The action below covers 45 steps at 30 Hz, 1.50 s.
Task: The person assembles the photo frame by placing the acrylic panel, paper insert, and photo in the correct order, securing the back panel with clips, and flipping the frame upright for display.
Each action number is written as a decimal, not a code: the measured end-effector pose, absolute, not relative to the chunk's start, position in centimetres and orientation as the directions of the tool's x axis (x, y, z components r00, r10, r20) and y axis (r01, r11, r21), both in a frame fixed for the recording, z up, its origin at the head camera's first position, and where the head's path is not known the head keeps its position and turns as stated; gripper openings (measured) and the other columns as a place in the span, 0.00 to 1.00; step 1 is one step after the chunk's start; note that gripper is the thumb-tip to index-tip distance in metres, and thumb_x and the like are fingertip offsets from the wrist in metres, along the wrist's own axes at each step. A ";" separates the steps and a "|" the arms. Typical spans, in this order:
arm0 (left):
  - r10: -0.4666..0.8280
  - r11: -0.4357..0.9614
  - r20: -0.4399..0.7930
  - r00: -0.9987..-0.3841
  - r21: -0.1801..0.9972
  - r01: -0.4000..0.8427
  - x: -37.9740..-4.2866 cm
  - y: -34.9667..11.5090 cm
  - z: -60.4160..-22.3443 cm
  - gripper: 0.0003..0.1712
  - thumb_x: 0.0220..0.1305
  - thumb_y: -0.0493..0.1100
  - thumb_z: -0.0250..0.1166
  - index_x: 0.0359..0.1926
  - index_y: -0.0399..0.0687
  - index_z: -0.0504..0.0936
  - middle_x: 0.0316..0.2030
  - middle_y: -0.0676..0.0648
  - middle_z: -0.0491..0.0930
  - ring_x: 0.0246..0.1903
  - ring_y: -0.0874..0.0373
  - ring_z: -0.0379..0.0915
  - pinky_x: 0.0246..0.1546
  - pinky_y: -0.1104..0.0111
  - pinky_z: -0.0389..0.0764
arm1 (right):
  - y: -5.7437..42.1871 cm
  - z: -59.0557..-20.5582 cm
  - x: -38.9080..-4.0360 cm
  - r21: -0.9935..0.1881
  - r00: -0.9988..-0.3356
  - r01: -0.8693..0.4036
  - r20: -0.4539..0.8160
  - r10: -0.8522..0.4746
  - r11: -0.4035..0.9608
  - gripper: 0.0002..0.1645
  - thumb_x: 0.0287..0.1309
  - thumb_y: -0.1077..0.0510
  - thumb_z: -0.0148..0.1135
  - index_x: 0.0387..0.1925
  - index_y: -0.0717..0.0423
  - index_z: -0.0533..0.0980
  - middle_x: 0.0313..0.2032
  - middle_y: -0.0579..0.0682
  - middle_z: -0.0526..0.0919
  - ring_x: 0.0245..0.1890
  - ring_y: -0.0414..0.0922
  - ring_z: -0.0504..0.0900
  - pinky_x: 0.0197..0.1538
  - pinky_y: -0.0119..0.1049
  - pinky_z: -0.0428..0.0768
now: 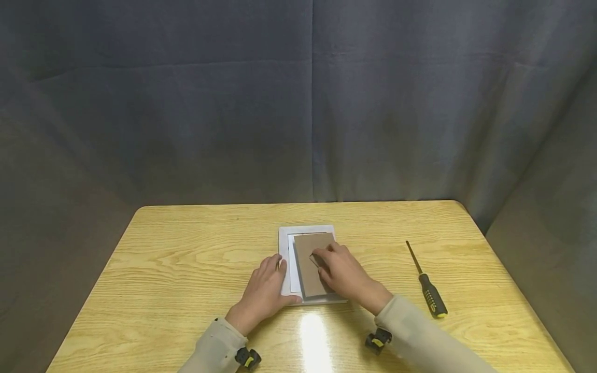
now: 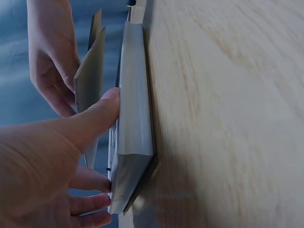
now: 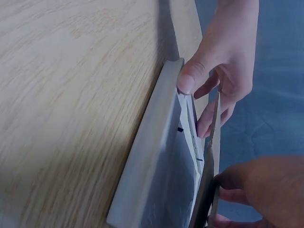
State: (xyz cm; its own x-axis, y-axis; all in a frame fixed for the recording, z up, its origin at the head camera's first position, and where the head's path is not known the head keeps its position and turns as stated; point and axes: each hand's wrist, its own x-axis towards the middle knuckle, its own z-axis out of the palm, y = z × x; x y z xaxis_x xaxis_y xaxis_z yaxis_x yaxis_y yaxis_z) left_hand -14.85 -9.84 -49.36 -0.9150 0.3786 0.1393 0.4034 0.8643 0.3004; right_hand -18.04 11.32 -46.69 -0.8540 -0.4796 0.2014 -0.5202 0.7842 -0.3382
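Over the frame [image 1: 283, 239], board [image 1: 310, 274] lengthwise away, tight in right hand [image 1: 344, 272] (left hand [image 1: 265, 287] spread)

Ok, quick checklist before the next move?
1. Left hand on the white frame: ok, touching its near left corner.
2. Right hand holding the brown board: ok.
3. Board flush in the frame: not ok, it sits raised and tilted over the opening.
4. White sheet lying square: cannot tell, the board covers most of it.
5. All black tabs bent clear: cannot tell, only some show.
6. Screwdriver out of the way: ok, on the table to the right, apart from the frame.
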 end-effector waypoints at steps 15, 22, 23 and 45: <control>0.371 0.862 0.158 -0.915 0.309 0.402 -14.9 -9.9 -49.8 0.59 0.38 0.69 0.69 0.60 0.28 0.70 0.62 0.32 0.64 0.61 0.41 0.60 0.54 0.51 0.69 | 9.8 -47.3 -18.9 -0.370 -0.849 -0.527 0.184 -0.496 0.765 0.21 0.54 0.58 0.62 0.50 0.61 0.78 0.38 0.55 0.79 0.36 0.47 0.75 0.40 0.42 0.75; 0.368 0.860 0.129 -0.921 0.328 0.390 -14.9 -9.9 -49.8 0.58 0.40 0.69 0.68 0.62 0.28 0.69 0.63 0.32 0.63 0.63 0.40 0.57 0.56 0.50 0.67 | 9.3 -47.7 -19.6 -0.352 -0.858 -0.513 0.171 -0.485 0.783 0.19 0.53 0.58 0.62 0.48 0.60 0.79 0.38 0.54 0.80 0.37 0.47 0.75 0.42 0.42 0.75; 0.368 0.861 0.125 -0.921 0.328 0.388 -14.9 -9.9 -49.7 0.58 0.40 0.69 0.68 0.62 0.28 0.69 0.63 0.32 0.63 0.63 0.40 0.57 0.56 0.50 0.67 | 9.3 -47.7 -19.6 -0.351 -0.856 -0.515 0.175 -0.486 0.782 0.19 0.53 0.58 0.62 0.48 0.60 0.79 0.37 0.54 0.80 0.36 0.47 0.75 0.42 0.42 0.74; 0.380 0.857 0.145 -0.914 0.316 0.406 -14.9 -10.1 -49.9 0.58 0.39 0.69 0.68 0.61 0.28 0.69 0.63 0.32 0.63 0.62 0.41 0.58 0.55 0.50 0.68 | 8.0 -47.6 -20.0 -0.289 -0.889 -0.458 0.135 -0.438 0.840 0.14 0.52 0.59 0.61 0.41 0.57 0.81 0.31 0.54 0.78 0.30 0.48 0.73 0.37 0.42 0.74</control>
